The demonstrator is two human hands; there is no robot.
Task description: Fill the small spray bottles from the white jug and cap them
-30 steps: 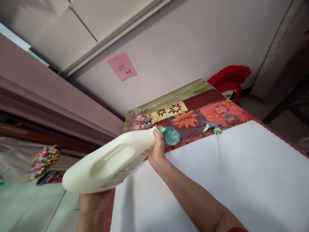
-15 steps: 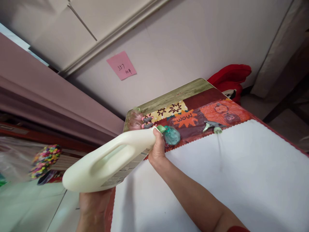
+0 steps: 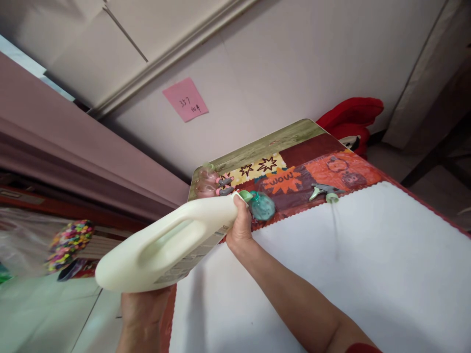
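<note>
A big cream plastic jug (image 3: 172, 245) with a moulded handle is tilted, its neck pointing right and its base toward the lower left. From beneath, my left hand (image 3: 145, 306) supports the base end; its fingers are hidden behind the jug. My right hand (image 3: 241, 223) is closed round the neck, thumb on top. The green mouth (image 3: 245, 196) of the jug meets the opening of a small teal see-through bottle (image 3: 263, 206), which leans on the table. To the right lies a loose trigger spray head (image 3: 326, 192) with a pale green collar and a thin tube.
Two pinkish clear spray bottles (image 3: 206, 184) with grey triggers lie at the table's far left corner. A patterned cloth edges the white tabletop (image 3: 349, 264). A pink note (image 3: 186, 99) is on the wall. Something red (image 3: 353, 117) stands behind the table; a pink curtain (image 3: 91, 142) hangs left.
</note>
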